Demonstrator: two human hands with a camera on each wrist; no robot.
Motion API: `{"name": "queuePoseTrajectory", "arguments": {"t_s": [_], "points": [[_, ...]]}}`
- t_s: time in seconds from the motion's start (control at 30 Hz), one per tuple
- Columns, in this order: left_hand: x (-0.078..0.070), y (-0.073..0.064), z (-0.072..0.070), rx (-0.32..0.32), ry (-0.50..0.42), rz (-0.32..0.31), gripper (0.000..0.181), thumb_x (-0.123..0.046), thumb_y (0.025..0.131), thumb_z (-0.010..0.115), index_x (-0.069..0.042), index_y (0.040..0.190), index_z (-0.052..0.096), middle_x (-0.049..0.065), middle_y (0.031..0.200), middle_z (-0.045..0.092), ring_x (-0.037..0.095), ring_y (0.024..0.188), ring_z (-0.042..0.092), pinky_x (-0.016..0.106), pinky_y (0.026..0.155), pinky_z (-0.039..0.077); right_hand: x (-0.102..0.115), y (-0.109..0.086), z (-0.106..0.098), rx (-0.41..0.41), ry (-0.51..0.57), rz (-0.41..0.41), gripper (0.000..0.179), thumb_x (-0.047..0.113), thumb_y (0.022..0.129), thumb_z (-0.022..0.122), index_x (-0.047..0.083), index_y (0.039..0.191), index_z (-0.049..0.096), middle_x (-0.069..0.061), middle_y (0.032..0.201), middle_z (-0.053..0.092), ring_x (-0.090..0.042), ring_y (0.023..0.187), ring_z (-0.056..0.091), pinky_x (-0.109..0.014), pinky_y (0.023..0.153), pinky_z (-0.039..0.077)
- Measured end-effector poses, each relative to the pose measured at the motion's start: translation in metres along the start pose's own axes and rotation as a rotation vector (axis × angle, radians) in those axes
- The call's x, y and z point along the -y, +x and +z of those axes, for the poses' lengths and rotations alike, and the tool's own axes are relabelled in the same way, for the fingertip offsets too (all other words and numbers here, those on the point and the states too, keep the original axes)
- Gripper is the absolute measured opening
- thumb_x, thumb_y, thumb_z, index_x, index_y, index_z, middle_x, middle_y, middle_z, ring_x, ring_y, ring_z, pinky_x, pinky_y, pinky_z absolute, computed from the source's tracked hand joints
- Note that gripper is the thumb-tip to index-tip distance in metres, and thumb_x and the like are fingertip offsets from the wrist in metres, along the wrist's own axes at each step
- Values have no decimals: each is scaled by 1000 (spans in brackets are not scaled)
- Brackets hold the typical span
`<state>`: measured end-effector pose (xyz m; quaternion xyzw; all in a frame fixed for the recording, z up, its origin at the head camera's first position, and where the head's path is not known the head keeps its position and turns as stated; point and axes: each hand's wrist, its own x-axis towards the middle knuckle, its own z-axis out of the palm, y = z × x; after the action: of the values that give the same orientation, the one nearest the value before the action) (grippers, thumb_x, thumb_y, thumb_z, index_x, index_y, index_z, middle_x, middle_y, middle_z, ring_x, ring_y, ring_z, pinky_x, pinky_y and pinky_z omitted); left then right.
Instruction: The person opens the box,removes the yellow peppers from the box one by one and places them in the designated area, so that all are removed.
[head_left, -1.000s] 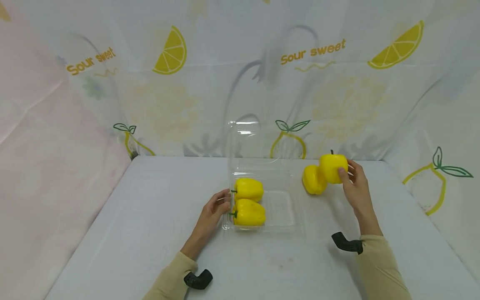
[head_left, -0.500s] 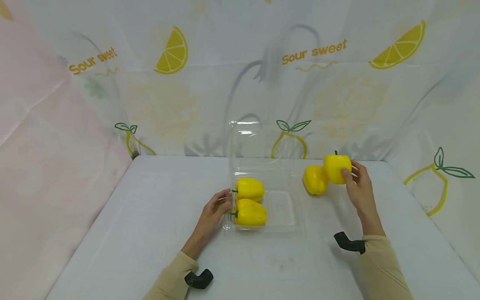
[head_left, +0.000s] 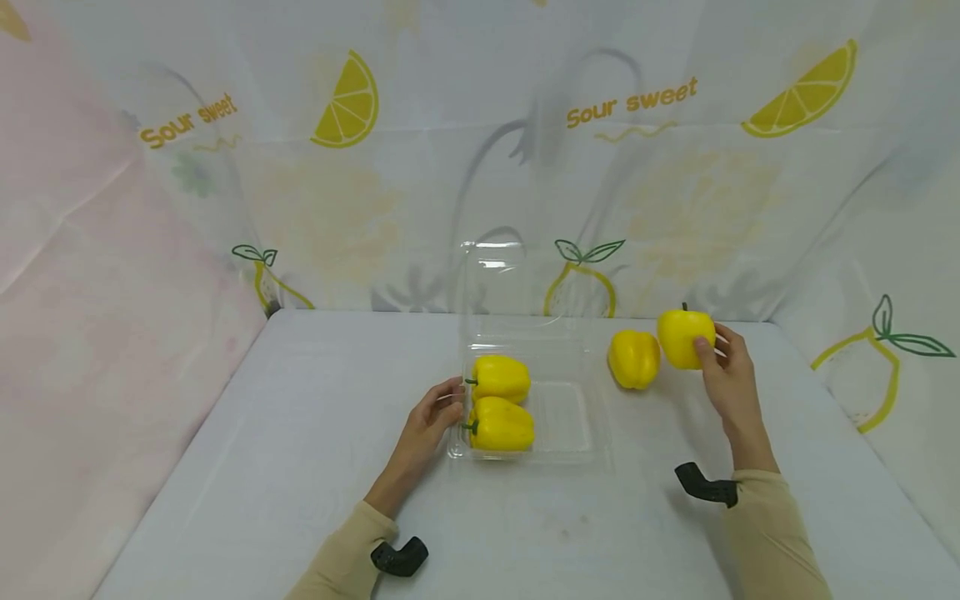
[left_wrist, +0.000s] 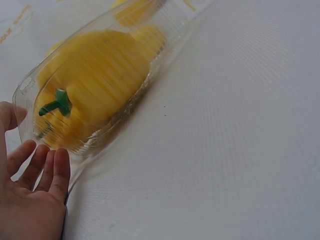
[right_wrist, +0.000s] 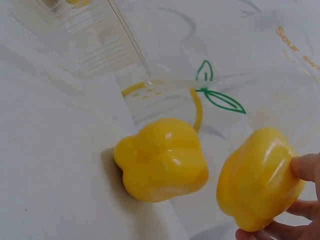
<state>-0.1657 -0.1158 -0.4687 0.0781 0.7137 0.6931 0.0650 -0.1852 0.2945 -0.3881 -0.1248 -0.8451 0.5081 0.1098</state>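
In the head view my right hand (head_left: 729,371) holds a yellow bell pepper (head_left: 684,340) up off the table, thumb in front, stem upward. Left of it, another yellow bell pepper (head_left: 633,359) rests on the table. A clear plastic clamshell container (head_left: 562,417) stands with its lid raised at the back. Two yellow bell peppers lie side by side in its left half, the rear pepper (head_left: 501,377) and the front pepper (head_left: 502,424), green stems pointing left. My left hand (head_left: 429,425) touches the container's left end with loosely bent fingers; the left wrist view shows the fingertips (left_wrist: 61,157) at its edge.
The white table (head_left: 300,417) runs back to a hanging cloth (head_left: 420,192) printed with lemons and words. The container's transparent lid (head_left: 510,283) stands up in front of that cloth. A black curved piece is attached at each sleeve.
My right hand has moved slightly right with its pepper, which now stands apart from the pepper on the table in the head view. My left hand and the container stay put.
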Motion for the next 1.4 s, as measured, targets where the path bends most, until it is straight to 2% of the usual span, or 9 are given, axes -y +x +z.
{"name": "queuePoseTrajectory", "arguments": {"t_s": [0.57,0.67,0.73,0.9,0.97,1.03,1.17,1.4], "points": [[0,1,0,-30,28,-15,44,-27,95,56,-14,136,47,11,135,51,26,126,49,23,94,49,-12,3,-5,46,0,69,71,48,99,31,4,150,11,-29,150,24,-44,130,35,-59,107,32],[-1,1,0,-36,33,-19,44,-28,95,56,-14,136,48,11,135,51,26,125,50,24,95,49,-15,4,-5,60,-10,77,71,48,99,29,2,150,10,-31,149,25,-43,129,36,-56,106,34],[-1,1,0,-40,34,-21,44,-29,95,56,-15,136,48,10,133,52,25,124,51,24,95,49,-17,5,-5,69,-22,83,71,48,99,29,1,150,10,-31,148,26,-42,128,37,-51,105,39],[-24,-7,4,-43,69,-44,42,-21,97,54,-10,137,47,12,124,52,23,115,53,26,94,50,-20,6,-5,79,-27,95,72,49,98,28,1,149,10,-31,148,26,-41,127,38,-50,105,39],[-34,-10,6,-45,90,-58,41,-16,97,51,-7,138,46,11,119,52,20,109,53,24,92,50,-20,6,-4,81,-23,99,73,49,98,28,1,150,10,-32,148,26,-41,127,38,-55,106,35],[-35,-11,6,-48,100,-62,41,-17,98,51,-7,137,47,9,116,51,15,103,53,21,89,49,-21,7,-4,82,-31,103,73,49,98,28,1,149,10,-32,148,26,-41,127,39,-53,106,36],[-33,-10,5,-44,97,-65,40,-17,98,50,-7,137,47,7,111,51,11,94,51,19,85,48,-23,8,-3,87,-43,118,73,49,98,28,0,149,10,-32,148,26,-40,127,39,-52,105,37],[-6,1,0,-47,23,-70,39,-19,96,54,-15,135,51,5,111,49,10,93,52,18,82,48,-28,10,-2,110,-36,166,73,49,99,28,0,150,8,-33,149,21,-44,130,35,-55,108,33]]}}
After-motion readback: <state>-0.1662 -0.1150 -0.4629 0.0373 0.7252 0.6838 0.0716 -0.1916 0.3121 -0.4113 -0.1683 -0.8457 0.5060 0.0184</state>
